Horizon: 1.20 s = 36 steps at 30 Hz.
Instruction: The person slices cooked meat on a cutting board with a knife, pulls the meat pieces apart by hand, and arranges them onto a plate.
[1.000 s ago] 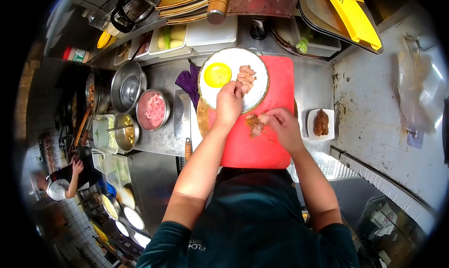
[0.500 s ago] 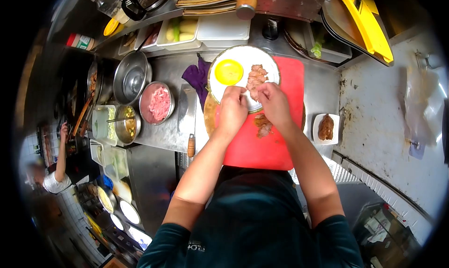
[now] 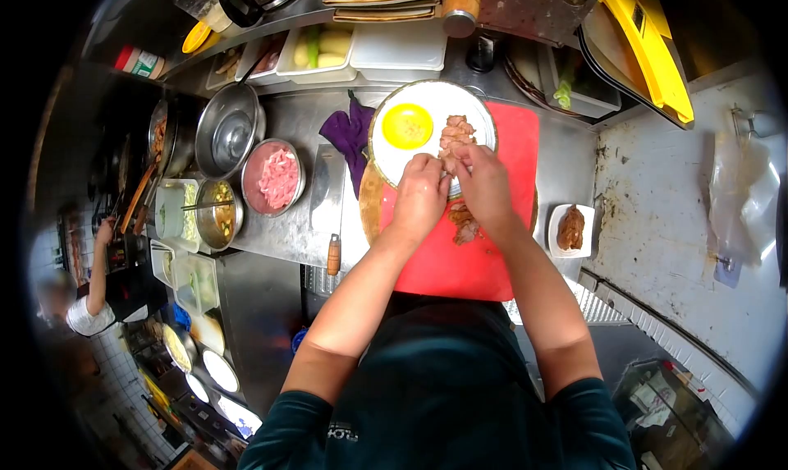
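Note:
A white round plate (image 3: 427, 96) holds a small yellow dish (image 3: 408, 127) and a row of cooked meat slices (image 3: 456, 133). At the plate's near edge my left hand (image 3: 423, 197) is closed, its fingertips pinching at the near end of the row. Close beside it, my right hand (image 3: 484, 187) is also closed, thumb and fingers on the meat; the exact piece is partly hidden. More sliced meat (image 3: 465, 224) lies below the hands on the red cutting board (image 3: 451, 269), which the plate overlaps.
Left of the board lie a cleaver (image 3: 329, 191) and a purple cloth (image 3: 346, 133). Beyond are a bowl of raw meat (image 3: 277, 183) and an empty metal bowl (image 3: 230, 133). A small white dish (image 3: 563, 244) with browned meat stands right. Another person's arm (image 3: 98, 265) shows far left.
My left hand has shifted right, close against my right hand at the meat. The view has moved slightly. At far left, the other person's arm has lowered a little.

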### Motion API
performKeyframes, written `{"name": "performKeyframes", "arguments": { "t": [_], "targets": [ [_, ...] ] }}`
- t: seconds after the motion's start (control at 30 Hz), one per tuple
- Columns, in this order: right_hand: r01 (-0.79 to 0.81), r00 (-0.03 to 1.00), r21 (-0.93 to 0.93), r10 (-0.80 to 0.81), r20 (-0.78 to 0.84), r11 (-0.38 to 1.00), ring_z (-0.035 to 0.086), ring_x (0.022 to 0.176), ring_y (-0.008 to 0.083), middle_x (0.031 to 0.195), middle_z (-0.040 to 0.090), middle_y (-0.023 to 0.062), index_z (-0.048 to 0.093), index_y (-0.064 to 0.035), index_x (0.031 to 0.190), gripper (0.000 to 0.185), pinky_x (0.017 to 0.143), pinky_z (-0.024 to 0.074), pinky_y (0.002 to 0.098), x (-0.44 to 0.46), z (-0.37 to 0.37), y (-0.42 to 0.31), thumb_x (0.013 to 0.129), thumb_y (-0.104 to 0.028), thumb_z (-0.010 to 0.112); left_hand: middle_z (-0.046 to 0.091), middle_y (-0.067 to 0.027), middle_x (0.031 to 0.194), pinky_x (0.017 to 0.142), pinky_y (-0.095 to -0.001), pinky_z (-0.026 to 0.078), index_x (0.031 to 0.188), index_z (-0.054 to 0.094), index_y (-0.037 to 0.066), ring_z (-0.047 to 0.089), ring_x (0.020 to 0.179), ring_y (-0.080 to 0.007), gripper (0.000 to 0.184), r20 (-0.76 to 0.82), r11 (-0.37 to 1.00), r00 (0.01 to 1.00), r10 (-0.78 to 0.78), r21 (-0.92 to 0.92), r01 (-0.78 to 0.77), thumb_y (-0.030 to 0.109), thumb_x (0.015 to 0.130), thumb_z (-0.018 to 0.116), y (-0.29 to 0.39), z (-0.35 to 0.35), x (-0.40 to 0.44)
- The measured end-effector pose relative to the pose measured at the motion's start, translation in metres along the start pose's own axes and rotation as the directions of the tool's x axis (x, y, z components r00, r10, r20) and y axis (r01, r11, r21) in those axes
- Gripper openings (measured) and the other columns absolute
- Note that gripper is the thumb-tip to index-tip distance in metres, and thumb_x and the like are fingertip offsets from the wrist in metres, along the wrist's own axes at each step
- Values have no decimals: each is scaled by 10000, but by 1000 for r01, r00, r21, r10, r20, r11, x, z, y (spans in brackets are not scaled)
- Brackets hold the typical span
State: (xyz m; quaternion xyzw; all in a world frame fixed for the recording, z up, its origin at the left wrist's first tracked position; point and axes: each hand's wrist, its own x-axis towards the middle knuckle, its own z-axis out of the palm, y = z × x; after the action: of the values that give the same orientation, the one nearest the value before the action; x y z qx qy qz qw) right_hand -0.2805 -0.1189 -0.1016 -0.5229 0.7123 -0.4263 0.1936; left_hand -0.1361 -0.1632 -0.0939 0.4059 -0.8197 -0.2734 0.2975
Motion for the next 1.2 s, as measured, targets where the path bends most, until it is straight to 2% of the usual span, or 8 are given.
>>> {"name": "performKeyframes", "arguments": {
  "t": [0.1,0.2,0.4,0.5,0.8,0.93,1.1,1.2],
  "targets": [
    [-45,999,6,45,-16,999,710,1021,381,1070,731,188,712,-19,1144,213,892,581,479,-3,-1,3,932,-26,739,689,-236,1062,925,-500,570,1041,717,-45,671,1035,-441,201,3,999,1000,20,36,-20,14,864,793,2,0,1],
    [-115,991,12,115,-64,993,775,954,312,1075,759,189,709,5,1158,215,849,625,412,-3,-1,5,946,-1,743,704,-234,1045,909,-503,568,1030,718,-42,676,1026,-440,198,20,995,1000,15,98,-17,40,871,802,3,2,1],
    [-335,942,140,331,54,932,788,1032,268,1205,772,196,681,29,1253,284,890,630,373,0,-3,5,976,-8,726,711,-229,1000,880,-509,560,1046,713,-28,676,985,-433,199,-14,998,1000,23,52,-22,40,881,803,-3,11,-2],
    [-340,940,218,338,50,915,780,1040,343,1186,769,216,670,32,1264,283,926,616,424,-2,-3,3,991,-45,683,710,-226,994,875,-508,559,1065,711,-24,677,971,-431,212,-59,1000,998,28,-5,-28,40,886,804,-7,16,-4],
    [-389,918,239,395,24,890,778,1090,330,1282,741,237,644,43,1328,351,959,615,412,10,-9,2,986,-30,682,698,-212,969,856,-507,557,1021,694,-13,674,943,-430,186,-21,998,1000,4,67,-3,52,892,812,-5,17,1],
    [-381,921,256,390,14,888,780,1083,322,1276,743,232,650,38,1325,358,952,618,404,10,-8,6,979,-38,699,692,-209,958,846,-504,555,993,699,-18,670,949,-428,165,-16,999,999,-28,41,29,47,890,811,-3,21,4],
    [-375,927,176,371,55,910,756,1103,347,1246,731,220,667,23,1312,405,959,608,424,10,-20,-9,924,-43,763,716,-216,1086,881,-482,569,1107,747,-26,679,973,-413,225,-104,981,984,144,149,-127,25,892,791,3,16,7],
    [-69,997,-11,69,23,998,710,1156,391,1263,699,228,675,13,1320,475,983,593,455,10,-12,8,869,-49,809,720,-222,1185,911,-471,580,1163,757,-35,684,988,-413,278,-66,967,979,191,185,-176,10,890,775,0,14,9]
  ]
}}
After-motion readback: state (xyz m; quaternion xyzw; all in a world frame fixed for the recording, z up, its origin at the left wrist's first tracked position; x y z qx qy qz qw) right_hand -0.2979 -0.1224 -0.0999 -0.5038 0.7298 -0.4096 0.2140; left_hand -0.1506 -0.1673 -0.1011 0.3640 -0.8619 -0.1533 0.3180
